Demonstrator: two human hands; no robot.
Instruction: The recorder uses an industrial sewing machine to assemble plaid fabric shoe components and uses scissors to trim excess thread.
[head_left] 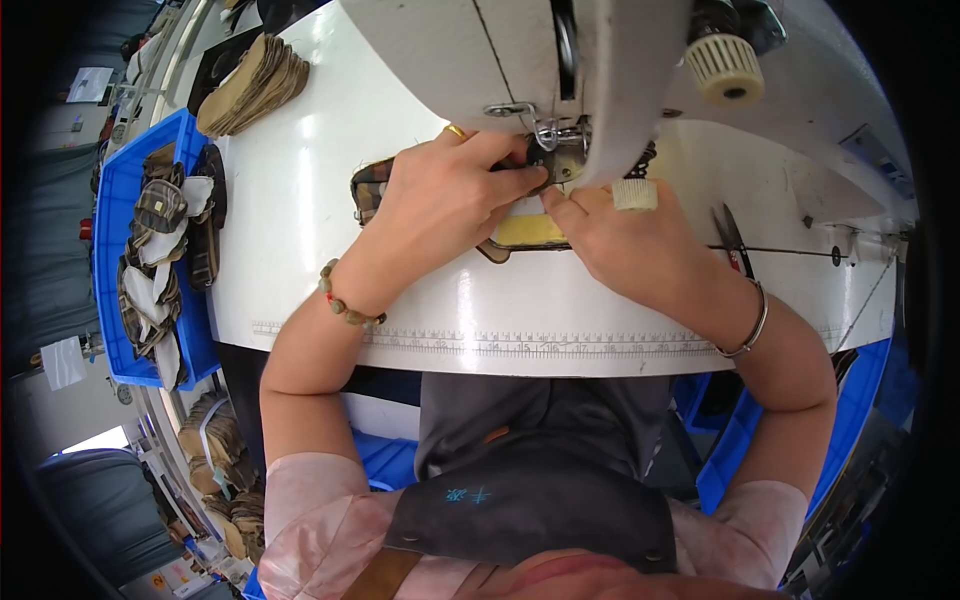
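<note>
Gold-coloured ring (455,131), one, worn on the left hand (440,195); fingers bent, thumb and forefinger tips close together beside the presser foot (565,163), though from my remote seat I cannot tell whether they pinch or merely press. Right hand (625,235), opposite: thumb reaching to a yellow panel (530,231) between the hands, other fingers partly hidden from me, grip undetermined. Brown plaid piece (370,190), dark-edged: on the white table (300,250), largely under the left hand; its join to the panel I cannot make out. Wristwear: beaded bracelet (348,315), left; metal bangle (763,315), right. White sewing machine (440,50): above both hands. Snips (738,238), dark-bladed: near the right forearm. Printed ruler scale (530,346): along the table's near edge. Dark apron (540,520): on the person, below. Blue crate (115,260), holding plaid and white pieces: far left. Tan, sole-shaped pieces (255,88), stacked: upper left.
</note>
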